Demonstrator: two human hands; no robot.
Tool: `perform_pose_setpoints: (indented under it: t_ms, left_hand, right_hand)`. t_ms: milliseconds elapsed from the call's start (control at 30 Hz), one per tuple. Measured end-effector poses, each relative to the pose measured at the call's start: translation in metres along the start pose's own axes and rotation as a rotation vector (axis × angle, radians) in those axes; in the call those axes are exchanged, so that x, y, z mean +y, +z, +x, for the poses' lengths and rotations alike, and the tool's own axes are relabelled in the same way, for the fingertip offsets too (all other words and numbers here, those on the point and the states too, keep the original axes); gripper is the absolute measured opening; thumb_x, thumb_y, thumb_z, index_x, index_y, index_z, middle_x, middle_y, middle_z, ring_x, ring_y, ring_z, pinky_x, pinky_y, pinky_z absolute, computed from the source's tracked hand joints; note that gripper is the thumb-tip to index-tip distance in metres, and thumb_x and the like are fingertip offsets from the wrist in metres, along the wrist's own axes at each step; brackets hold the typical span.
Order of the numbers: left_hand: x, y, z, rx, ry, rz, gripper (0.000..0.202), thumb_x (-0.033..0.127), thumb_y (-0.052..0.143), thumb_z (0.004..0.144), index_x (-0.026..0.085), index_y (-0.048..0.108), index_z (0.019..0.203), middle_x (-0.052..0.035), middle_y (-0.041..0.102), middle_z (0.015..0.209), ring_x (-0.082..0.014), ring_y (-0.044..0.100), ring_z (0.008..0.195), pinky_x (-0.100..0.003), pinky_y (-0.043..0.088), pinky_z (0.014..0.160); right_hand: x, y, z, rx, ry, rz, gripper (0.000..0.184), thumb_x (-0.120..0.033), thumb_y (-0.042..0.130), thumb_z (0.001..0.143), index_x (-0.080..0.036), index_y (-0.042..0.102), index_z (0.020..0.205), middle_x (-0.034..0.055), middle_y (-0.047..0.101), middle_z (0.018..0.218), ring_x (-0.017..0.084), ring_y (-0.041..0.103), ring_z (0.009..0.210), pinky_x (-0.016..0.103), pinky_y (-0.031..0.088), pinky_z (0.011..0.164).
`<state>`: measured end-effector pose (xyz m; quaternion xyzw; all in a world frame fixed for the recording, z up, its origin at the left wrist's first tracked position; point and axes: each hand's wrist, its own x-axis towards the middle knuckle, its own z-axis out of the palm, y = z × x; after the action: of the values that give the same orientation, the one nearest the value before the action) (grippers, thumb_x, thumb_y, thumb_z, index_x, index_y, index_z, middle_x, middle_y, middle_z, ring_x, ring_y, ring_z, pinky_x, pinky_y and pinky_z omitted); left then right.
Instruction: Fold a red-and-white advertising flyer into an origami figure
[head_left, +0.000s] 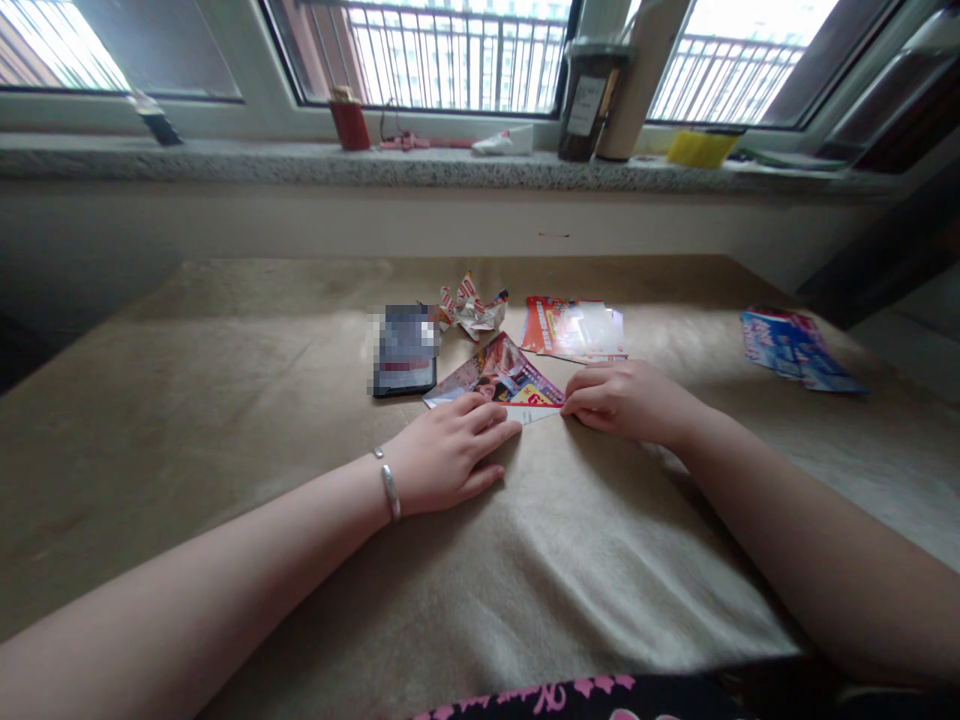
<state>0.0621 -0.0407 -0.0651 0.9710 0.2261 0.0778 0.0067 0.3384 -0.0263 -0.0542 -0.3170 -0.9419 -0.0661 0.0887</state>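
Observation:
A colourful printed paper (pixel 501 370), folded into a triangle with a pale strip along its near edge, lies on the table in front of me. My left hand (pixel 457 450), with a silver bracelet at the wrist, rests palm down on its near left part, fingers spread. At the right corner, my right hand (pixel 619 400) pinches the paper between thumb and fingers. Just behind stands a crumpled origami-like paper shape (pixel 472 308). To its right lies a stack of red and white printed sheets (pixel 576 328); a dark, pixelated flat object (pixel 406 350) is on the left.
The table (pixel 187 420) has a wrinkled, tan cover. Blue and red folded papers (pixel 799 348) lie at the far right. Along the granite windowsill (pixel 262 165) stand a red container (pixel 349 122), a dark jar (pixel 589 105) and a yellow item (pixel 701 148).

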Motion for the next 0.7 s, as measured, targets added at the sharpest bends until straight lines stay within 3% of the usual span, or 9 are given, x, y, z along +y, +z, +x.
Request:
perform_pose_setpoints:
  t_ms: [700]
  left_hand:
    - [-0.002,0.004,-0.001,0.022,0.007,-0.021,0.044,0.040,0.046,0.090,0.016,0.046,0.128,-0.0109,0.051,0.123,-0.0257,0.044,0.114,-0.041,0.038,0.101]
  right_hand:
    - [0.012,-0.007,-0.009,-0.093,0.068,0.010,0.022,-0.017,0.051,0.081,-0.026,0.071,0.082,-0.0011,0.072,0.088,0.014,0.064,0.074,0.026,0.042,0.064]
